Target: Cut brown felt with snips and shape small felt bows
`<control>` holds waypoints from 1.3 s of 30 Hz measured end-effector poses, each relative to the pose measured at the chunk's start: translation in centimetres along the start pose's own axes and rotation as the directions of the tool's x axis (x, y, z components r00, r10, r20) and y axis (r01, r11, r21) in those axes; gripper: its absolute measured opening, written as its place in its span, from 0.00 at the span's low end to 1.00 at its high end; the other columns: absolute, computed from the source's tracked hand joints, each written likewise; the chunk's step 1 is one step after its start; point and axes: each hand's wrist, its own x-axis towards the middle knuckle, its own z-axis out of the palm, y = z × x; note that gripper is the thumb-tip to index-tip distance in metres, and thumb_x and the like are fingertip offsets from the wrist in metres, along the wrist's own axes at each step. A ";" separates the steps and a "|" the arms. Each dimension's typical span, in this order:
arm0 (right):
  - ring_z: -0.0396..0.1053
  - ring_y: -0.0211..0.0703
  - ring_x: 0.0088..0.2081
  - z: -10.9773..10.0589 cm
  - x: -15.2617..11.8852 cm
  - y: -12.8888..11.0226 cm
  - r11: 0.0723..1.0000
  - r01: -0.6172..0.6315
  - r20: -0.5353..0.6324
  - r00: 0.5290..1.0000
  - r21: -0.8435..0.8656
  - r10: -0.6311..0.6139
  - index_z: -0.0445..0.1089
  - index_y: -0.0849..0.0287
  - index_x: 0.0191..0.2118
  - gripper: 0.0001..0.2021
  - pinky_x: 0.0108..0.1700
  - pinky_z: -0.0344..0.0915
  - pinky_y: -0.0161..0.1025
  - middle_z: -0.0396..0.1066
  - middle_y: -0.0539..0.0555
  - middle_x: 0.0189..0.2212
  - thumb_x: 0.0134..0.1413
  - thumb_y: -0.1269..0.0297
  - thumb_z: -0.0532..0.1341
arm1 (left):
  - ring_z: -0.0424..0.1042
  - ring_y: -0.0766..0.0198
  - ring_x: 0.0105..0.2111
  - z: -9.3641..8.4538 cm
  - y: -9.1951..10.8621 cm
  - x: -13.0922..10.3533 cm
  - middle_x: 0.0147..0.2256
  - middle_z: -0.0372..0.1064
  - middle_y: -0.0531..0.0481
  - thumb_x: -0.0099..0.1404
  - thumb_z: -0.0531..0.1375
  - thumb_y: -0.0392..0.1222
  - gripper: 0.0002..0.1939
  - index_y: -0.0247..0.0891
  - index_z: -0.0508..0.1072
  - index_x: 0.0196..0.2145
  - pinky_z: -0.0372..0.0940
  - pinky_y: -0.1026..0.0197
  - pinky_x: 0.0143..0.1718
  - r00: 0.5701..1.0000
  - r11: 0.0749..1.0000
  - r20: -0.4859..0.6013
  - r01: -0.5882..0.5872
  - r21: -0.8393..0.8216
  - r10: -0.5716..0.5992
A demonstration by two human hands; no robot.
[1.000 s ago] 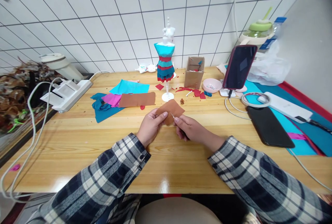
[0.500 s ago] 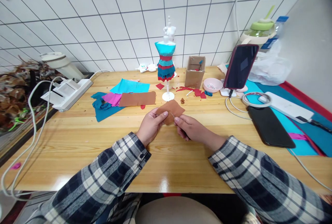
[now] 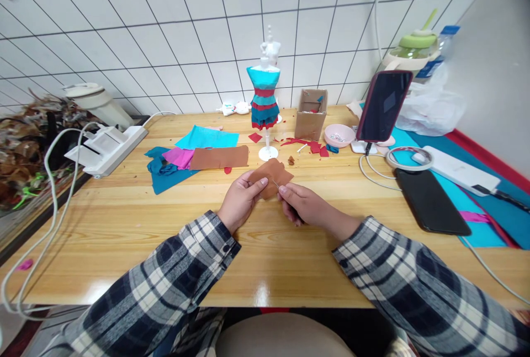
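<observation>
A small piece of brown paper or cloth (image 3: 270, 170) is pinched between the thumb and fingers of my left hand (image 3: 240, 202). My right hand (image 3: 304, 203) is closed on a thin pointed metal tool (image 3: 276, 184), whose tip lies against the brown piece; the rest of the tool is mostly hidden by the fingers. Just beyond my hands stands a small white mannequin in a turquoise and red layered dress (image 3: 265, 97). A longer brown strip (image 3: 219, 157) lies to the left, over magenta (image 3: 179, 157) and teal pieces (image 3: 168, 177).
A cardboard box (image 3: 311, 115), a pink bowl (image 3: 339, 135) and red scraps (image 3: 315, 147) are behind my right hand. Farther right are an upright phone (image 3: 384, 106), a roll of tape (image 3: 409, 158) and a black phone (image 3: 430, 201). A white power strip (image 3: 111, 150) sits at left.
The upper edge of the brown piece has shifted slightly and looks more uneven. Both hands keep nearly the same place and grip.
</observation>
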 end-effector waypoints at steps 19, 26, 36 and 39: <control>0.53 0.30 0.12 -0.1 -0.1 -0.2 1.000 -0.014 -0.004 1.000 0.006 0.014 0.56 0.57 0.31 0.16 0.14 0.52 0.29 0.58 0.41 0.13 0.63 0.50 0.48 | 0.75 0.62 0.39 -0.1 -0.1 0.0 0.41 0.76 0.46 0.54 0.68 0.38 0.17 0.35 0.74 0.42 0.66 0.59 0.46 1.000 1.000 0.002 0.006 0.001 -0.006; 0.54 0.31 0.11 0.0 -0.1 -0.3 0.999 -0.032 0.005 0.999 0.001 0.032 0.56 0.56 0.31 0.15 0.13 0.52 0.28 0.59 0.41 0.12 0.63 0.50 0.47 | 0.75 0.63 0.39 -0.1 -0.1 0.1 0.41 0.76 0.47 0.54 0.68 0.38 0.17 0.36 0.74 0.43 0.66 0.60 0.47 1.000 1.000 0.013 0.000 -0.019 0.001; 0.58 0.32 0.12 -0.2 -0.1 -0.1 1.000 -0.014 0.010 1.000 -0.003 0.014 0.57 0.57 0.32 0.18 0.15 0.54 0.29 0.64 0.43 0.14 0.62 0.47 0.48 | 0.74 0.61 0.41 -0.2 0.2 -0.2 0.42 0.75 0.45 0.56 0.67 0.39 0.21 0.36 0.73 0.47 0.66 0.61 0.44 0.996 0.999 0.073 0.045 0.026 -0.047; 0.57 0.31 0.12 -0.2 0.0 0.0 1.000 -0.025 -0.006 1.000 -0.019 0.024 0.58 0.57 0.32 0.18 0.15 0.53 0.29 0.62 0.42 0.13 0.61 0.47 0.49 | 0.74 0.60 0.40 -0.2 0.2 -0.2 0.42 0.76 0.45 0.55 0.68 0.40 0.21 0.36 0.73 0.47 0.66 0.59 0.45 0.996 0.999 0.074 0.040 0.036 -0.043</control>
